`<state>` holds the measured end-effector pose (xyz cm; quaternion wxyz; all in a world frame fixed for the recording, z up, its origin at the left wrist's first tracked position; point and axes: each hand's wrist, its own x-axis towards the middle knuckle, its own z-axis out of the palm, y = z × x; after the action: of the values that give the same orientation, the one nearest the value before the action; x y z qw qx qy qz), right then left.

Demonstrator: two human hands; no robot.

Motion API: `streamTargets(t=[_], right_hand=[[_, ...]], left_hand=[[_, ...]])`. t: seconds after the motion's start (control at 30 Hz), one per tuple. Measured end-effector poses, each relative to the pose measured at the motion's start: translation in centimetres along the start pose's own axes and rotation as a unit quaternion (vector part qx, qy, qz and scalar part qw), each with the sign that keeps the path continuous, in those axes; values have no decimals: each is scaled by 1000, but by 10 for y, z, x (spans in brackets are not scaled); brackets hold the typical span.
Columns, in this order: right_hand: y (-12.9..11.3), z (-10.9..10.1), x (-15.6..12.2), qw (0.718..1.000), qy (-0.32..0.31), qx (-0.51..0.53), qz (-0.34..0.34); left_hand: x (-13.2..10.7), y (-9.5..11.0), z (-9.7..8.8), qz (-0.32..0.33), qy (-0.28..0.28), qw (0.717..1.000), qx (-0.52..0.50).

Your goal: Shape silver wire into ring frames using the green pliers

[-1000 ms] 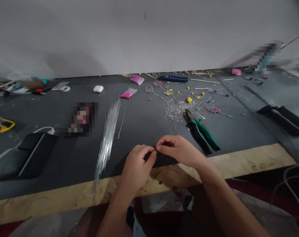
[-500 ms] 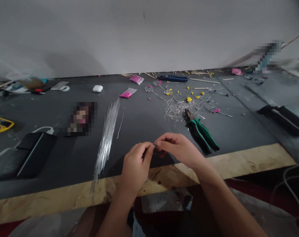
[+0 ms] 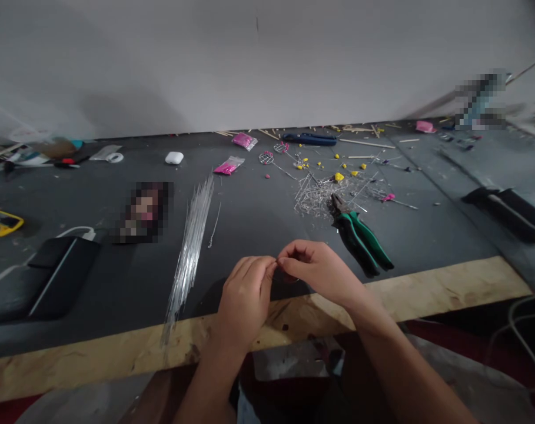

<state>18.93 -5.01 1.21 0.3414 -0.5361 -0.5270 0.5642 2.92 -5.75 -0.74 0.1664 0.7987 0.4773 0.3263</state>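
My left hand (image 3: 245,294) and my right hand (image 3: 318,271) meet fingertip to fingertip above the front of the dark table. Both are closed in a pinch on a short piece of thin wire (image 3: 296,279), nearly all of it hidden by the fingers. To the left lies a bundle of straight silvery wires (image 3: 191,247), with a single wire twisted at one end (image 3: 213,225) beside it. Pliers with green and black handles (image 3: 362,235) rest just beyond my right hand, their jaws against a heap of short wire offcuts (image 3: 313,194).
Farther back are pink packets (image 3: 229,165), round wire pieces with pink bits (image 3: 266,158), yellow lumps (image 3: 339,176) and a dark blue cutter (image 3: 309,139). A white earbud case (image 3: 174,158) and a black wallet-like case (image 3: 66,277) lie left. A wooden strip (image 3: 448,285) edges the table.
The fingers of my left hand have closed further over the wire, and the right fingers have shifted slightly at the pinch. Things on the table stay put.
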Motion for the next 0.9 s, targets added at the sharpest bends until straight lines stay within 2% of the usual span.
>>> streamTargets(t=[0.17, 0.37, 0.47, 0.67, 0.8, 0.9], right_hand=[[-2, -2, 0, 996, 12, -88, 11], [-3, -3, 1, 988, -11, -150, 19], [-2, 1, 2, 987, -4, -157, 15], [0, 6, 3, 994, 34, -105, -8], [3, 6, 6, 999, 40, -22, -10], [4, 6, 7, 999, 33, 16, -12]], left_hand=[[-1, 1, 1, 18, -22, 999, 24], [-4, 1, -3, 8, -79, 996, 34], [-5, 0, -4, 7, -89, 996, 25], [-2, 4, -2, -27, -33, 999, -4], [0, 11, -2, -100, 4, 993, -57], [0, 15, -3, -151, 7, 983, -105]])
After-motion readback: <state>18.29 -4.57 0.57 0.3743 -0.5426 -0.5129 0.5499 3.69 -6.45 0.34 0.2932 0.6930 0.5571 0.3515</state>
